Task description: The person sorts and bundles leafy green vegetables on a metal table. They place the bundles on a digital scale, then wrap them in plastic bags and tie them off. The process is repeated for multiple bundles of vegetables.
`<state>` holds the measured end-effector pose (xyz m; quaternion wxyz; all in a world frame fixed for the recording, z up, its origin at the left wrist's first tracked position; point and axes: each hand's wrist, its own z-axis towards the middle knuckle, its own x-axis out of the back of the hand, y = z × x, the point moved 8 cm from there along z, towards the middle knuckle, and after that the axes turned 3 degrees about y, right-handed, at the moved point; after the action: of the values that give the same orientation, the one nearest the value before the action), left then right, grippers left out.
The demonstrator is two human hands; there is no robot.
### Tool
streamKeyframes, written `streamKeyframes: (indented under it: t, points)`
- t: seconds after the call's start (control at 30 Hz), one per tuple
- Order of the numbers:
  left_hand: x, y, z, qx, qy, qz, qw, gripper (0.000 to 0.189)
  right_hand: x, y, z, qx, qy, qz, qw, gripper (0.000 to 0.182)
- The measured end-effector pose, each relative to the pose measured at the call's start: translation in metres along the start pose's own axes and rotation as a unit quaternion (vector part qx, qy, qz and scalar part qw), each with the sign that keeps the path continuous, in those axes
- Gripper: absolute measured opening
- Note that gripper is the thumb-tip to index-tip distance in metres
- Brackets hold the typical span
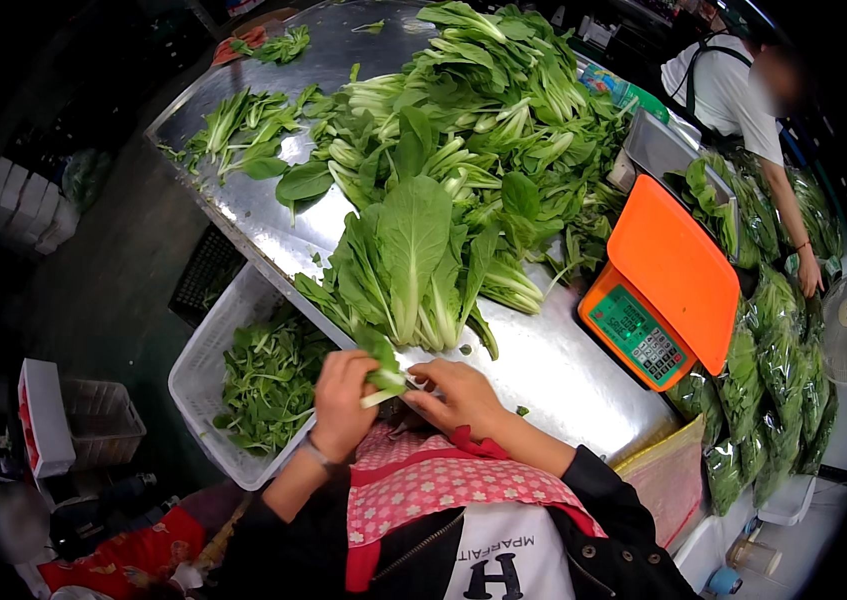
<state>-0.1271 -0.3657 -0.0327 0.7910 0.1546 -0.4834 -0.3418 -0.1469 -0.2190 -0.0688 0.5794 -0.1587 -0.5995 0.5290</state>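
Observation:
My left hand grips a small leafy green with a pale stalk close to my apron. Beside the stalk, my right hand has its fingers curled; whether it pinches the stalk or a small tool cannot be made out. Just beyond both hands, a bundle of broad-leaved greens lies on the metal table. Behind it rises a large heap of similar greens. Below my left hand's side of the table, a white plastic crate holds loose leaves.
An orange digital scale stands on the table at right. Past it lie several clear bags of greens, with a person reaching over them. A smaller pile of greens sits at far left. A black crate is under the table edge.

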Motion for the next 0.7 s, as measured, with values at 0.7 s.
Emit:
streamKeyframes:
  t: [0.7]
  points:
    - [-0.033, -0.094, 0.048, 0.259, -0.127, 0.09, 0.953, 0.028, -0.004, 0.094, 0.025, -0.408, 0.059, 0.284, 0.865, 0.039]
